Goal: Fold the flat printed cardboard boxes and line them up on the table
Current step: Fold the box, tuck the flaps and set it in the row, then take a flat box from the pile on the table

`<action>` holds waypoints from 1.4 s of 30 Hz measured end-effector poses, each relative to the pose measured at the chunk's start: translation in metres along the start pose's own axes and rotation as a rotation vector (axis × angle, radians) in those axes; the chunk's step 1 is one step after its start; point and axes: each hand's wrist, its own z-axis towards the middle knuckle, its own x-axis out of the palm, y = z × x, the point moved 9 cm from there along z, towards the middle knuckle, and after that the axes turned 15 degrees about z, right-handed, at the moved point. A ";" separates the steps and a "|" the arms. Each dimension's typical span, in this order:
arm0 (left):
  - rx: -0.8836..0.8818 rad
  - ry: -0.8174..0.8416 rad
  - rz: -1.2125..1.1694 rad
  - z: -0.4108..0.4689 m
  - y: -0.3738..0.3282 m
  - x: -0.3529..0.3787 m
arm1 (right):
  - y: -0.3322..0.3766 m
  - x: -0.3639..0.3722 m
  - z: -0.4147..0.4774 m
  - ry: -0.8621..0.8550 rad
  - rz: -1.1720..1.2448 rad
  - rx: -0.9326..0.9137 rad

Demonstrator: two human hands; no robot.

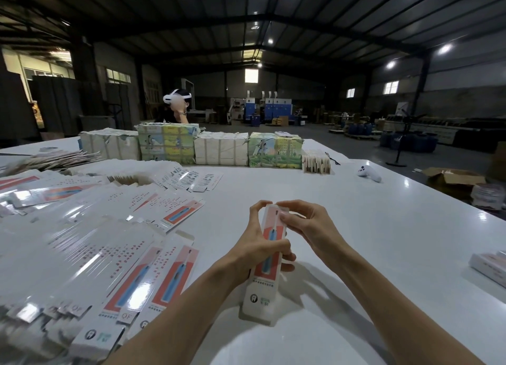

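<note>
Your left grip curled round the folded box mid-length, right grip pinching its top end, flap mostly hidden by fingers, box over counter, right of the flat boxes, print unreadable

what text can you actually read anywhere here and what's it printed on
"QF": on an end flap of a flat box in the left pile.
Held box, in the left hand and right hand: small print and green mark too blurred to read.
Bundled packs at the far edge: too small.
</note>
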 end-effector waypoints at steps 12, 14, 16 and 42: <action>-0.067 -0.241 -0.368 0.008 0.002 -0.008 | 0.008 0.001 0.001 -0.079 -0.414 -0.137; -0.043 -0.243 -0.589 0.006 -0.003 -0.007 | 0.010 0.013 -0.003 -0.023 -0.562 -0.195; -0.058 -0.223 -0.719 0.003 -0.005 -0.003 | 0.004 0.028 -0.010 0.033 -0.704 -0.209; 0.175 -0.085 0.551 -0.007 -0.002 0.019 | 0.083 -0.242 -0.153 -0.397 -1.915 0.239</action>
